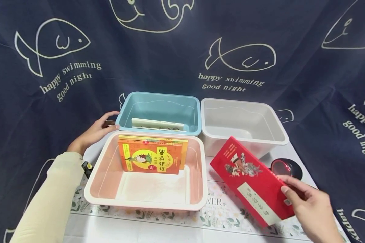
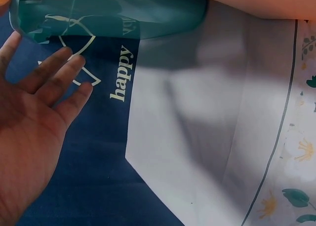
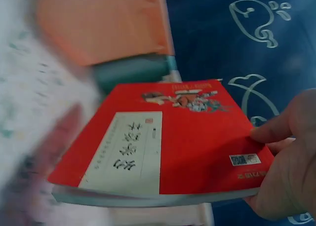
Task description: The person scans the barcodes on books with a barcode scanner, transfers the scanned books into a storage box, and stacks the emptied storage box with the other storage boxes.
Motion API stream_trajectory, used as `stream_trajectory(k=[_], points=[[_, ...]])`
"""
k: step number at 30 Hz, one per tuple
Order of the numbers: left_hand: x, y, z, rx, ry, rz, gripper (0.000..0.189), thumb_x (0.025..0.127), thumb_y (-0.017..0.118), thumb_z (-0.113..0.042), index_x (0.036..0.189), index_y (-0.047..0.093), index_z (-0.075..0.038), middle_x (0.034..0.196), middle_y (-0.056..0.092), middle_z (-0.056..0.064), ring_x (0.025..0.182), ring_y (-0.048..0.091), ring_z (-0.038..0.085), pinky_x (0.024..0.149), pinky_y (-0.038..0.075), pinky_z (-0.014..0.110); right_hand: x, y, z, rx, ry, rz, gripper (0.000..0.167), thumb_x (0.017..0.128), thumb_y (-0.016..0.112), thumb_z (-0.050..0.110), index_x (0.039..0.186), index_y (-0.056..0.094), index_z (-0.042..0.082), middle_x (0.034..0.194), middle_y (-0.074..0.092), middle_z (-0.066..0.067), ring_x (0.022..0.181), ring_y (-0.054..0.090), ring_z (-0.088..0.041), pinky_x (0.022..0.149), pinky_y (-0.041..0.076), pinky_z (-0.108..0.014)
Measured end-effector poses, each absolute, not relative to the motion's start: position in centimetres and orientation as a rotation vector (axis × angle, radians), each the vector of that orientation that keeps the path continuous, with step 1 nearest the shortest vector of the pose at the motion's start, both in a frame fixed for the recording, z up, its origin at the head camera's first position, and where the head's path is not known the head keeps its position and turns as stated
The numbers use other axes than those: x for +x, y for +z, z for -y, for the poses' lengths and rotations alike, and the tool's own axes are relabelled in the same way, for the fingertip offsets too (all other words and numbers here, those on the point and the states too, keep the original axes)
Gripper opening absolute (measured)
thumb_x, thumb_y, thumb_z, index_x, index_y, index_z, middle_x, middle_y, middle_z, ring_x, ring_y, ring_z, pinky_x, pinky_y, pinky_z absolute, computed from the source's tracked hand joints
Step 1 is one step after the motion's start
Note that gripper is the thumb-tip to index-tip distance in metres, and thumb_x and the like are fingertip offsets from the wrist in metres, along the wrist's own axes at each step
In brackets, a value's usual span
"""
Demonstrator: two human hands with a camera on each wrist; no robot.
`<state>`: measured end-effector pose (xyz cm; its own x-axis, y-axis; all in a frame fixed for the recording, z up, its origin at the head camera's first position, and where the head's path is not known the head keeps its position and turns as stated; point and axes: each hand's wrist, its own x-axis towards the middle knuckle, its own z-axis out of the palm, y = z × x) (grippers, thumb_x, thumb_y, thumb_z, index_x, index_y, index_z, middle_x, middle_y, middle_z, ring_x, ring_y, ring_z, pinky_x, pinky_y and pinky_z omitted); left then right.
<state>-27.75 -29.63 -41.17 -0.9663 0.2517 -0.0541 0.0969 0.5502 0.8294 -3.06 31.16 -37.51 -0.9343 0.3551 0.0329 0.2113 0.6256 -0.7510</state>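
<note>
My right hand (image 1: 311, 204) grips a red book (image 1: 246, 182) by its near right corner, thumb on the cover. The book is tilted above the table, to the right of the pink bin (image 1: 146, 204). In the right wrist view the red book (image 3: 202, 142) shows a pale title strip, small coloured figures and its page edges. My left hand (image 1: 98, 131) touches the left end of the blue bin (image 1: 161, 98). Its fingers are spread and nearly straight in the left wrist view. Orange-covered books (image 1: 153, 157) stand upright in the pink bin.
Pale books (image 1: 158, 124) lean inside the blue bin. A grey-white bin (image 1: 243, 121) is at the back right, beside a dark rounded object with a red ring (image 1: 292, 168). A small black item (image 1: 87, 167) lies left of the pink bin. Dark fish-print cloth hangs behind.
</note>
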Motion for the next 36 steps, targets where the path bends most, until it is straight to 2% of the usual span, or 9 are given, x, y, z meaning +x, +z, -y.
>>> stream_trajectory(k=[1,8,11,18,25,36], points=[[-27.7,-41.1,29.6,0.294,1.384,-2.616,0.071,0.105,0.058,-0.031,0.165,0.021,-0.025,0.161,0.039,0.027,0.148,0.041,0.046,0.117,0.035,0.065,-3.3,-37.0,-31.4,-0.425,1.226,2.633,0.037,0.098,0.07,0.008,0.134,0.066,0.001,0.09,0.065,0.033,0.071,0.066,0.002,0.056,0.059,-0.023],[-27.8,-41.0,29.3,0.29,1.37,-2.623,0.071,0.105,0.058,-0.032,0.165,0.021,-0.025,0.162,0.037,0.026,0.148,0.04,0.046,0.117,0.035,0.067,-5.5,-33.1,-32.6,-0.29,1.243,2.515,0.032,0.099,0.067,0.005,0.13,0.07,0.009,0.088,0.069,0.032,0.068,0.067,-0.001,0.055,0.057,-0.018],[-27.8,-40.9,29.3,0.289,1.367,-2.624,0.071,0.105,0.058,-0.031,0.165,0.021,-0.025,0.161,0.039,0.026,0.147,0.042,0.045,0.117,0.035,0.066,-6.7,-31.6,-32.5,-0.231,1.26,2.466,0.033,0.099,0.065,0.003,0.132,0.068,0.005,0.091,0.07,0.029,0.068,0.068,-0.002,0.056,0.058,-0.018],[-27.6,-41.0,29.3,0.282,1.351,-2.634,0.069,0.105,0.058,-0.032,0.164,0.023,-0.026,0.156,0.046,0.025,0.143,0.047,0.043,0.114,0.039,0.063,-10.0,-29.0,-31.6,-0.066,1.444,2.365,0.033,0.098,0.063,-0.001,0.13,0.07,0.005,0.092,0.075,0.019,0.066,0.069,-0.006,0.053,0.059,-0.023],[-27.6,-41.1,29.6,0.275,1.37,-2.63,0.069,0.105,0.058,-0.03,0.164,0.022,-0.024,0.158,0.043,0.026,0.144,0.046,0.043,0.114,0.038,0.062,-14.0,-26.6,-29.4,-0.082,1.298,2.502,0.034,0.101,0.064,0.014,0.134,0.068,0.007,0.088,0.07,0.029,0.068,0.069,-0.006,0.058,0.06,-0.023],[-27.5,-40.8,29.3,0.257,1.346,-2.624,0.07,0.106,0.056,-0.032,0.165,0.02,-0.026,0.161,0.038,0.027,0.147,0.041,0.045,0.117,0.035,0.067,-20.9,-25.4,-24.5,0.159,1.395,2.513,0.028,0.101,0.063,0.011,0.127,0.072,0.008,0.089,0.072,0.02,0.073,0.069,-0.011,0.063,0.059,-0.024]])
